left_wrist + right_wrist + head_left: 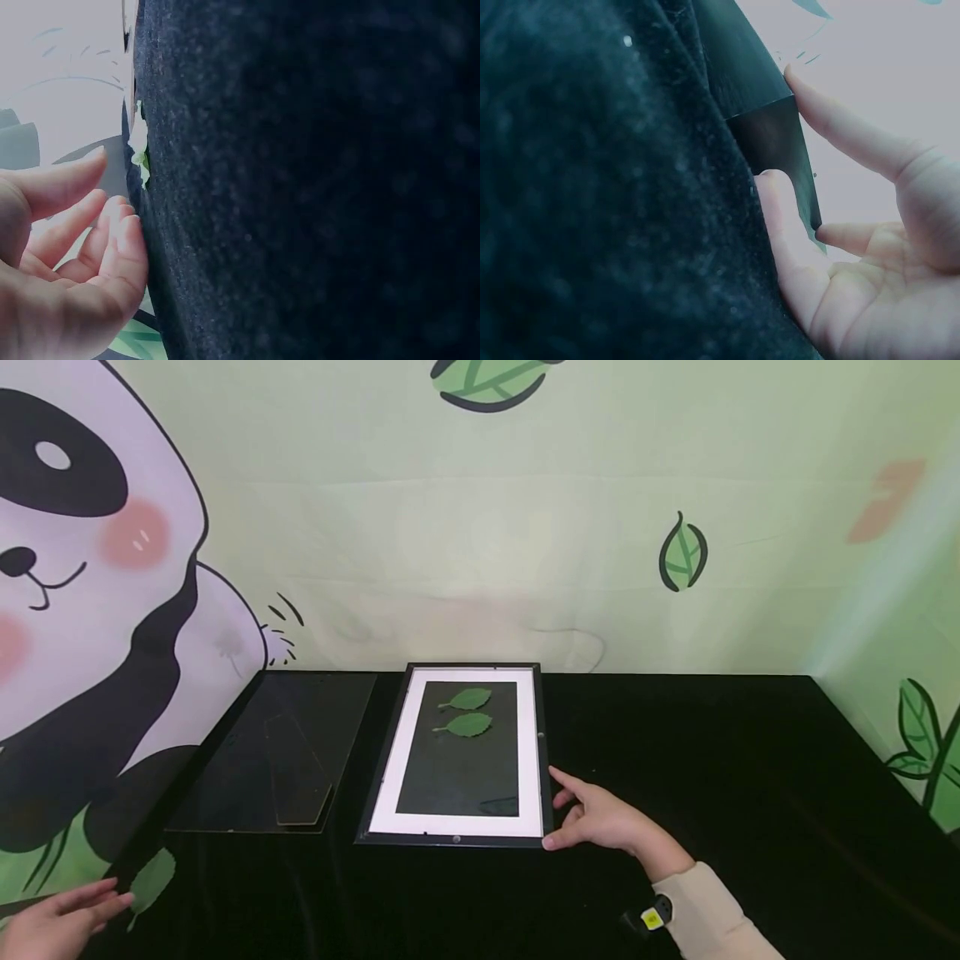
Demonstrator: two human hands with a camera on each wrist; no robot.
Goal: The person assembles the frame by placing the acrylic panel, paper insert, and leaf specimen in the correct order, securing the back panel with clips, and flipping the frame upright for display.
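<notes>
At the table's left edge my left hand [67, 920] reaches toward a single green leaf [152, 885], its fingertips right at the leaf's side. The left wrist view shows that leaf [140, 146] beyond the fingertips, with thumb and fingers apart. My right hand [600, 817] holds the near right corner of a black picture frame [456, 841], thumb at the corner and fingers along its right side. Inside the frame is a white mat [531, 777]. Two green leaves [468, 724] lie one above the other in the upper part of its dark window.
Left of the frame lies a dark flat backing board [225, 793] with a folded-in stand leg [297, 777]. Black cloth [712, 760] covers the table. Behind it hangs a printed panda backdrop [480, 543]. A small dark device [658, 912] sits on the right wrist.
</notes>
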